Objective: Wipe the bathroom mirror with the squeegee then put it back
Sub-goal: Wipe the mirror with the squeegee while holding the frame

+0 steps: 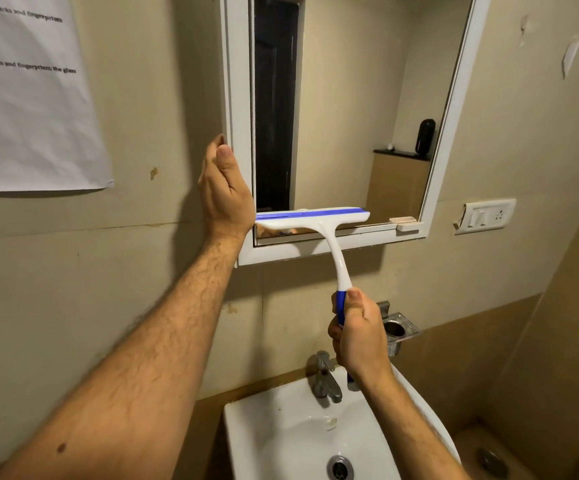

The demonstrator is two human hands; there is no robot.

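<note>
A white-framed bathroom mirror (350, 109) hangs on the beige wall above the basin. The squeegee (319, 223) is white with a blue rubber blade and a blue grip. Its blade lies level against the glass near the mirror's bottom edge, at the left half. My right hand (357, 334) is closed around the blue grip below the mirror. My left hand (224, 188) is wrapped over the left edge of the mirror frame, fingers behind it, thumb on the front.
A white basin (281, 431) with a chrome tap (324, 375) sits directly below. A steel cup holder (399, 330) is fixed to the wall right of my right hand. A switch plate (485, 216) is right of the mirror, a printed sheet (28, 98) at upper left.
</note>
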